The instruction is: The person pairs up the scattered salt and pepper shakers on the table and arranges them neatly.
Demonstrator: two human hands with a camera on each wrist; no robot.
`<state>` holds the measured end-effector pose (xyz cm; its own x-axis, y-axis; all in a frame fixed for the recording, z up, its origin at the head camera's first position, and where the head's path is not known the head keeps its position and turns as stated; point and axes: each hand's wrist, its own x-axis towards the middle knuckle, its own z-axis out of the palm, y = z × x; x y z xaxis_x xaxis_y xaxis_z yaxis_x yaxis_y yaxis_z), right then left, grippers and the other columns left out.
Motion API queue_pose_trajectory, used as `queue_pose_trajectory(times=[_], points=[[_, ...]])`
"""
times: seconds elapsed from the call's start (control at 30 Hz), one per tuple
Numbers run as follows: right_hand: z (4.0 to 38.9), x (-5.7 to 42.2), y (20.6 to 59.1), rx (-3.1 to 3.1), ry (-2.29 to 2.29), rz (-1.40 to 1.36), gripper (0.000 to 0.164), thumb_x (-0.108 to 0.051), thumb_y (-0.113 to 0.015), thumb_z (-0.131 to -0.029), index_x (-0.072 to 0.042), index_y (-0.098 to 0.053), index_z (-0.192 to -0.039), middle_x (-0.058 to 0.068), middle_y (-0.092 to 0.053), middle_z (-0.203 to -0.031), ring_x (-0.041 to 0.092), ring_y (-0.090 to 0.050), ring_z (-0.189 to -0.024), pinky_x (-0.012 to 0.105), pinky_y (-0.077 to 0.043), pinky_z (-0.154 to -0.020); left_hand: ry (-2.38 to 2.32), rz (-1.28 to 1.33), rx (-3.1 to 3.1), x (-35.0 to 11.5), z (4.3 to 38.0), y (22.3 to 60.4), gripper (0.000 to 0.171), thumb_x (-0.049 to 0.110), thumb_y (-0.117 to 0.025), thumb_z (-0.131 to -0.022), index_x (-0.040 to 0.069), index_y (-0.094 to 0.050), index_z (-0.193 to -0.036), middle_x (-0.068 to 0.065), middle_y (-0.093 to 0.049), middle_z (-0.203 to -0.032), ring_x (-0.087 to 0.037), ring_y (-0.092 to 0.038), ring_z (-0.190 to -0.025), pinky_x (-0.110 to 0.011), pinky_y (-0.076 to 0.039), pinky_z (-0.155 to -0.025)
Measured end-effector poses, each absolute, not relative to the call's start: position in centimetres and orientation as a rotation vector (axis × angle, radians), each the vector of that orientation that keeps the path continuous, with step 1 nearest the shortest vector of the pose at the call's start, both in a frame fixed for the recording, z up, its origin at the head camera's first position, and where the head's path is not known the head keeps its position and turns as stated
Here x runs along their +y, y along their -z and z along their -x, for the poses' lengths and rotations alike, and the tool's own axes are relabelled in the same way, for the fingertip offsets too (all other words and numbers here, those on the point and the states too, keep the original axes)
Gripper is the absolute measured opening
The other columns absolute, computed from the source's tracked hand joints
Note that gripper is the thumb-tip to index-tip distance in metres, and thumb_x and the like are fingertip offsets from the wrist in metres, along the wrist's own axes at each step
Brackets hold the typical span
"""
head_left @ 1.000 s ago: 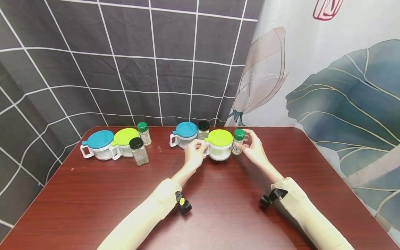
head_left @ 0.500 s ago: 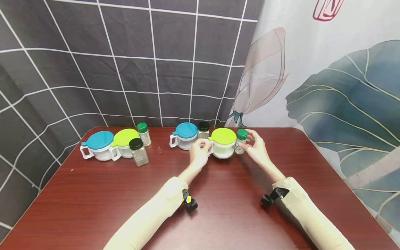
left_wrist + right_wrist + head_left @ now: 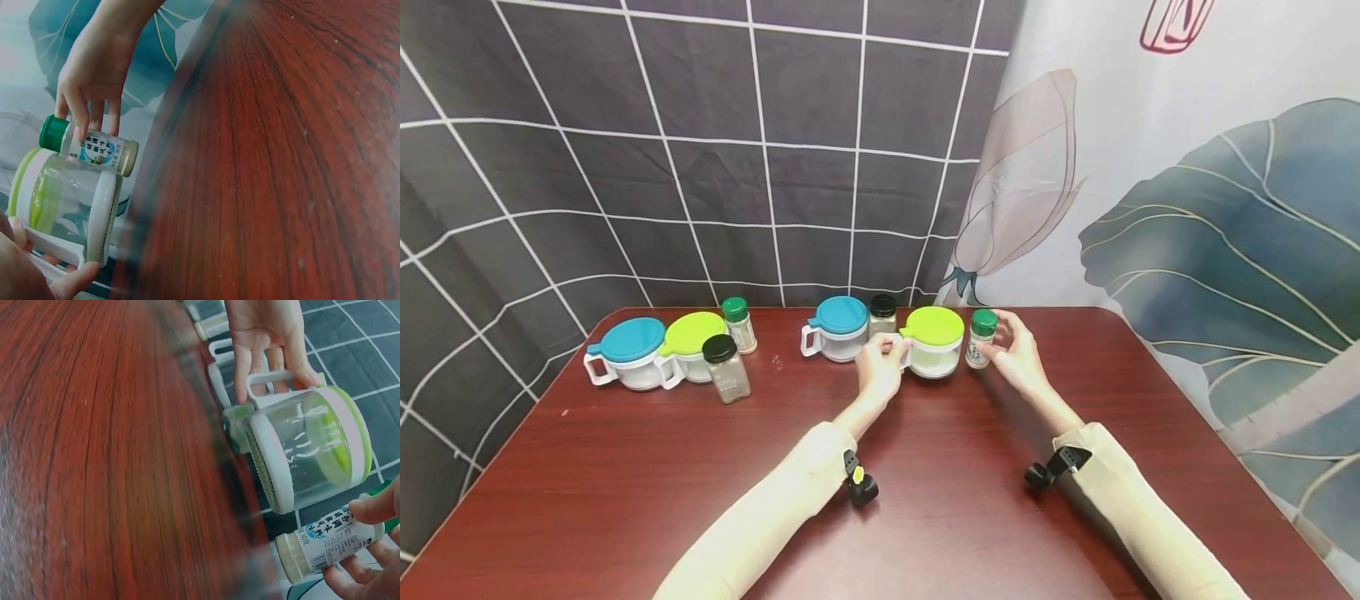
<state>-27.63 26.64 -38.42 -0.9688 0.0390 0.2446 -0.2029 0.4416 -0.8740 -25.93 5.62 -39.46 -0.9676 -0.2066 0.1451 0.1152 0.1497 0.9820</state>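
My left hand (image 3: 880, 371) pinches the white handle of a clear seasoning jar (image 3: 934, 357) with a lime-green lid. In the right wrist view the jar (image 3: 303, 450) shows a white base and looks see-through. Just right of it, my right hand (image 3: 1018, 358) grips a small spice bottle (image 3: 980, 350) with a green cap, thumb on one side and fingers on the other. A printed label and pale contents show on the bottle (image 3: 331, 544). Jar and bottle stand close side by side. Whether their bases touch the table cannot be told.
Behind the left hand are a blue-lidded jar (image 3: 841, 329) and a black-capped bottle (image 3: 883, 315). Farther left on the red-brown table (image 3: 940, 517) stand another blue-lidded jar (image 3: 634, 354), a lime-lidded jar (image 3: 695, 342), a green-capped bottle (image 3: 741, 329) and a black-capped bottle (image 3: 727, 375).
Both hands have shifted a little to the right, carrying the lime-lidded jar and the green-capped bottle with them. Both grips stay the same, and the head view has turned slightly.
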Motion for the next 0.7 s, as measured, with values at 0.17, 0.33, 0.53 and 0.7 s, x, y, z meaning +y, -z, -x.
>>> queue_pose_trajectory(times=[0.17,0.33,0.53,0.7], points=[[27.7,27.1,38.6,-2.458,-1.542,-0.138,0.054,0.007,-0.062,-0.085,0.006,-0.042,-0.135,0.032,-0.055,-0.128,0.041,-0.054,-0.118,0.050,-0.043,-0.104,1.862,-0.119,-2.177,6.1,26.1,39.8,0.019,0.017,-0.070,-0.087,0.000,-0.068,-0.095,-0.020,-0.071,-0.088,-0.027,-0.067,-0.081,-0.027,-0.058,-0.060],[27.9,27.3,38.8,-2.456,-1.526,-0.135,0.053,0.007,-0.063,-0.085,0.006,-0.043,-0.134,0.032,-0.056,-0.126,0.040,-0.055,-0.117,0.051,-0.043,-0.103,1.841,-0.140,-2.191,6.6,26.2,40.0,0.020,0.019,-0.070,-0.087,0.001,-0.069,-0.096,-0.019,-0.072,-0.089,-0.027,-0.067,-0.082,-0.026,-0.057,-0.061],[28.3,27.3,38.9,-2.464,-1.501,-0.122,0.052,0.008,-0.061,-0.085,0.005,-0.044,-0.133,0.032,-0.057,-0.124,0.041,-0.055,-0.115,0.051,-0.043,-0.101,1.785,-0.173,-2.204,7.1,26.4,40.3,0.021,0.022,-0.071,-0.086,0.004,-0.070,-0.096,-0.015,-0.073,-0.088,-0.028,-0.067,-0.085,-0.031,-0.056,-0.071],[28.7,27.3,39.0,-2.461,-1.529,-0.120,0.053,0.008,-0.060,-0.084,0.005,-0.042,-0.134,0.033,-0.056,-0.125,0.042,-0.055,-0.115,0.051,-0.043,-0.101,1.755,-0.202,-2.209,7.5,26.6,40.4,0.020,0.023,-0.070,-0.086,0.006,-0.071,-0.095,-0.015,-0.073,-0.089,-0.029,-0.067,-0.089,-0.038,-0.053,-0.080]])
